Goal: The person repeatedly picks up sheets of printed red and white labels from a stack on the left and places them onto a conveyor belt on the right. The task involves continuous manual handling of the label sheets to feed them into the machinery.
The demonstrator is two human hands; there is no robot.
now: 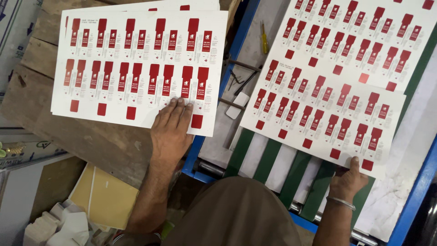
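Pressing my left hand (pixel 172 130) flat, palm down, fingers (pixel 175 109) spread a little and lying side by side, on the near edge of a white printed sheet (pixel 136 68) with rows of red label shapes; no pinch here, the grip is open and just bears down. That sheet tops a small stack (pixel 63 107) resting on a worn wooden desk (pixel 104 146), with its right corner hanging just past the desk edge toward a blue frame (pixel 193 155). My right hand (pixel 348 180) pinches the near edge of a second printed sheet (pixel 327 114), same red and white pattern, thumb on top near a red square, the other fingers hidden under the paper, so how tightly the grip closes underneath I cannot tell. A metal bangle (pixel 341 202) sits on that wrist. This sheet lies tilted over green and white belts (pixel 268 159), overlapping another printed sheet (pixel 364 36) further up. A yellow-handled screwdriver (pixel 264 38) lies between the two piles. Yellow cardboard (pixel 109 196) and white scraps (pixel 63 228) sit low left.
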